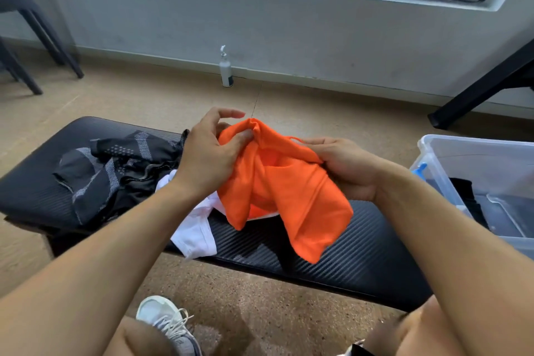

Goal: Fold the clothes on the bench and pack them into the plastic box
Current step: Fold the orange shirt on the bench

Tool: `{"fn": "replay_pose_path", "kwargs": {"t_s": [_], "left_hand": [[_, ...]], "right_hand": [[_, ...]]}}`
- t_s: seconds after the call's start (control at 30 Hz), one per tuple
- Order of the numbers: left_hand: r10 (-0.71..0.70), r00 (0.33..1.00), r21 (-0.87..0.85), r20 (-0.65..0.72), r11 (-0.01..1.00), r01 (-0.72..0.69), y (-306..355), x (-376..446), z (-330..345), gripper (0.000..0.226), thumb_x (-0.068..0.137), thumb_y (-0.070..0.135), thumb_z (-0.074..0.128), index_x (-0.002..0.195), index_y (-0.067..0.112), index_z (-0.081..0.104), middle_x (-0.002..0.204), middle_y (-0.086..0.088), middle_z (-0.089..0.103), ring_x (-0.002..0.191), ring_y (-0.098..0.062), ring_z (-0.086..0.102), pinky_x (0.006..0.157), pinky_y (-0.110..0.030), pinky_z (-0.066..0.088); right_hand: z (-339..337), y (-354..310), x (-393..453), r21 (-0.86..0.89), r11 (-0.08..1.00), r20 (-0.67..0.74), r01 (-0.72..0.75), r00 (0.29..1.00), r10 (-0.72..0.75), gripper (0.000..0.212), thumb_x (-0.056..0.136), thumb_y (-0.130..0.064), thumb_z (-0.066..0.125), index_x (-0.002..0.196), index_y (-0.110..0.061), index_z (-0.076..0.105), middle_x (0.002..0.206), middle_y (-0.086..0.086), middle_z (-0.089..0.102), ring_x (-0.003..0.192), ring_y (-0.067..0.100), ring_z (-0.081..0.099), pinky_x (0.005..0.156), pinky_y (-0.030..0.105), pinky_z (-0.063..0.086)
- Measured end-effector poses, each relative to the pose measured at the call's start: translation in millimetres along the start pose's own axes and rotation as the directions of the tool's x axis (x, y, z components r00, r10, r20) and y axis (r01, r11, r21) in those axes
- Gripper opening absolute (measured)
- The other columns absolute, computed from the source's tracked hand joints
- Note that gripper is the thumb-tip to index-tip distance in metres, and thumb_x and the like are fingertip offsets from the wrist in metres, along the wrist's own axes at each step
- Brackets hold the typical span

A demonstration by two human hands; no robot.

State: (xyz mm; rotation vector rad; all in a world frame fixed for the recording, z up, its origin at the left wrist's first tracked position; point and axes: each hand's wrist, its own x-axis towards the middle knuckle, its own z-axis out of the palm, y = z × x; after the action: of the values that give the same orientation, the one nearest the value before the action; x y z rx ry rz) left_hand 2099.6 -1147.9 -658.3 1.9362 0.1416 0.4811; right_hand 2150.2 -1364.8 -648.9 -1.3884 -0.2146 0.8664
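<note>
An orange garment (289, 191) hangs bunched above the black bench (361, 251). My left hand (208, 153) pinches its upper left edge, index finger raised free. My right hand (344, 167) grips the cloth's right edge, fingers curled round it. Under the orange cloth lies a white garment (193, 234), partly hidden. A black and grey patterned garment (115, 170) lies crumpled on the bench's left half. The clear plastic box (450, 153) stands on the floor at the right, with dark clothing (465, 196) inside.
A white bottle (226, 72) stands on the floor by the far wall. Black chair legs (43, 37) are at the back left, a black table leg (479, 89) at the right. My shoe (170, 324) is on the floor before the bench.
</note>
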Motion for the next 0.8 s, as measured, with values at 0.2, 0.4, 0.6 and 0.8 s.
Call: {"fn": "replay_pose_path", "kwargs": {"t_s": [0.2, 0.4, 0.6, 0.8], "left_hand": [[-0.012, 0.996, 0.265, 0.093, 0.964, -0.013, -14, 7, -8, 0.014, 0.093, 0.023, 0.064, 0.102, 0.030, 0.071, 0.093, 0.009, 0.074, 0.088, -0.009, 0.069, 0.081, -0.035, 0.057], [0.042, 0.946, 0.214, 0.322, 0.970, -0.116, 3, -7, -4, 0.042, 0.083, 0.018, 0.072, 0.122, 0.031, 0.061, 0.104, 0.013, 0.069, 0.097, 0.007, 0.061, 0.085, -0.008, 0.046], [0.217, 0.925, 0.196, 0.311, 0.938, -0.286, 13, -23, 12, 0.016, 0.083, 0.028, 0.079, 0.095, 0.021, 0.071, 0.088, 0.015, 0.069, 0.090, 0.006, 0.062, 0.085, -0.018, 0.047], [0.097, 0.977, -0.014, 0.192, 0.995, -0.096, 11, -15, 14, 0.013, 0.099, 0.017, 0.058, 0.090, 0.009, 0.061, 0.081, 0.001, 0.075, 0.081, -0.008, 0.071, 0.077, -0.019, 0.052]], "right_hand": [[-21, 11, 17, -0.592, 0.801, -0.525, 0.091, 0.710, -0.469, 0.040, 0.086, -0.052, 0.072, 0.068, -0.018, 0.064, 0.062, -0.002, 0.059, 0.059, 0.013, 0.059, 0.055, 0.040, 0.057], [-1, -2, 9, -0.425, 0.855, -0.381, 0.298, 0.798, -0.468, 0.039, 0.071, -0.056, 0.077, 0.066, -0.019, 0.065, 0.060, -0.005, 0.063, 0.052, 0.007, 0.054, 0.052, 0.026, 0.043], [12, -3, 3, -0.311, 0.892, -0.185, 0.328, 0.900, -0.395, 0.049, 0.062, -0.064, 0.076, 0.074, -0.016, 0.071, 0.069, 0.003, 0.071, 0.062, 0.014, 0.066, 0.058, 0.027, 0.054], [6, 2, -1, -0.541, 0.826, -0.052, 0.160, 0.974, -0.223, 0.063, 0.073, -0.055, 0.075, 0.129, -0.027, 0.065, 0.075, -0.008, 0.066, 0.072, 0.012, 0.067, 0.071, 0.038, 0.060]]}}
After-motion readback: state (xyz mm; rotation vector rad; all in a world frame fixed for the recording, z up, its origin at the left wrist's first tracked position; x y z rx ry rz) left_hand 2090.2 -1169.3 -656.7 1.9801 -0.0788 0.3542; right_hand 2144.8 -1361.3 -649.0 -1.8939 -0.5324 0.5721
